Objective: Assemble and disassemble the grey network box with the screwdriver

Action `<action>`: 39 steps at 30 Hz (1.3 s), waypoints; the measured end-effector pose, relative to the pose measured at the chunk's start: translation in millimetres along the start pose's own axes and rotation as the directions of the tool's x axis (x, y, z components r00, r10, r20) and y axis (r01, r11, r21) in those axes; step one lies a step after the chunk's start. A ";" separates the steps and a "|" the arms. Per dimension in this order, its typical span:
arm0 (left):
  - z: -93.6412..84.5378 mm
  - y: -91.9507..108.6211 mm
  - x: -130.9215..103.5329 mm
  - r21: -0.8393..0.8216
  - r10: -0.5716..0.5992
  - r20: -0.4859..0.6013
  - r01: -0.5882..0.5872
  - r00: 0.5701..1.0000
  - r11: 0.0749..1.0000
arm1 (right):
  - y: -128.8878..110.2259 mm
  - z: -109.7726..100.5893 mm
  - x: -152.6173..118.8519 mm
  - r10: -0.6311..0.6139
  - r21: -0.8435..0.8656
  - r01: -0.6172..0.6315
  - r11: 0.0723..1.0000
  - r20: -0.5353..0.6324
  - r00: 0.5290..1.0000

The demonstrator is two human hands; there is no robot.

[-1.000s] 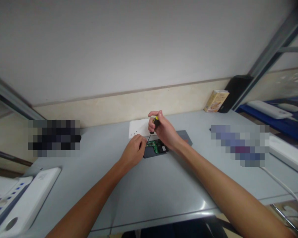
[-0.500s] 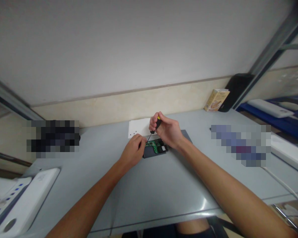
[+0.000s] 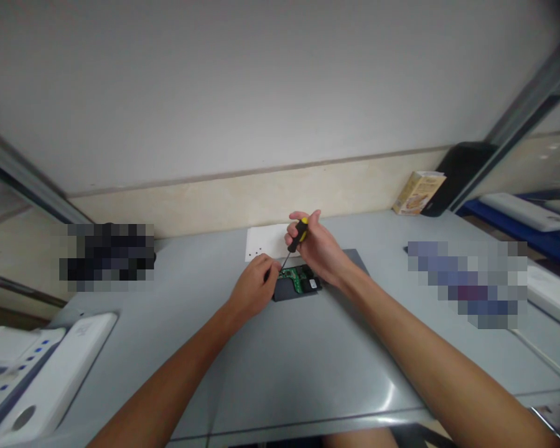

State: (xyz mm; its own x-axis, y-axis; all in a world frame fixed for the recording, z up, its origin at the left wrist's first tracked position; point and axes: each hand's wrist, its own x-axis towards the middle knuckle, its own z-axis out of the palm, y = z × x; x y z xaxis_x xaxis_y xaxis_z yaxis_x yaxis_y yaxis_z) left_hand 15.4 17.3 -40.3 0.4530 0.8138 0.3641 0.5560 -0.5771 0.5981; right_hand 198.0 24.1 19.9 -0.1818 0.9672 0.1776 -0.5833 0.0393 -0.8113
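head view: right hand [image 3: 321,250] is curled round the black-and-yellow screwdriver [image 3: 298,235], one finger lifted off the handle. shaft slants down-left from it to the upper-left corner of the green circuit board [image 3: 298,281]. tip is lost by the left fingertips; can't tell if it's seated on anything. left hand [image 3: 252,286] is mostly closed, fingers bunched at the left end of the board. can't tell what, if anything, it pinches. board sits in the dark case [image 3: 285,290], just right of the left hand and below-left of the right; left fingers hide that end.

beyond the hands, white sheet [image 3: 267,239] with small dark dots, too small to id; right hand covers part of it. grey flat panel [image 3: 357,258] pokes out behind the right wrist, rest hidden.

surface is a smooth grey table [image 3: 191,292], glare near the front edge below the right forearm. far left of left hand: blurred-out dark patch, plus white device [image 3: 79,367] cut off by the frame. far right of right hand: another pixelated patch, yellow box [image 3: 418,193] against the wall [image 3: 261,183].
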 end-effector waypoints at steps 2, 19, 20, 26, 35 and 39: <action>-0.1 0.1 0.0 0.001 -0.003 0.003 0.003 1.000 1.000 | -2.7 0.9 -0.5 0.026 0.006 -0.026 1.000 0.006 1.000; -1.3 -0.8 0.9 0.015 0.022 0.012 -0.023 1.000 1.000 | 1.7 0.3 -1.9 -0.025 -0.098 0.031 0.995 0.060 0.998; -1.3 -0.7 0.7 0.018 0.024 0.013 -0.024 1.000 1.000 | 2.9 1.6 -1.5 -0.048 -0.123 0.053 0.991 0.045 0.998; -3.5 1.1 -0.7 0.031 0.026 0.021 -0.027 0.999 0.999 | -2.5 2.5 4.0 -0.083 -0.085 0.078 0.993 -0.055 0.995; -12.1 10.6 -1.8 0.080 0.100 0.122 -0.110 0.987 0.991 | -94.2 -29.7 -22.8 -0.128 -0.752 0.151 0.641 0.090 0.988; -21.9 14.8 -7.6 0.081 0.147 0.263 -0.173 0.954 0.982 | -103.0 -53.9 -38.0 0.279 -0.996 0.064 0.069 0.080 0.957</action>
State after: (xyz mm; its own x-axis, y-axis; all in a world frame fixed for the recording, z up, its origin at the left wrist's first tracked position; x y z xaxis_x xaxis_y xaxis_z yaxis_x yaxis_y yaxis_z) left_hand 5.0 4.1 -18.6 0.6966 0.6734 0.2475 0.5237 -0.7131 0.4661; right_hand 307.6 -3.2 66.7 -0.4006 0.9162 -0.0118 0.7365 0.3143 -0.5990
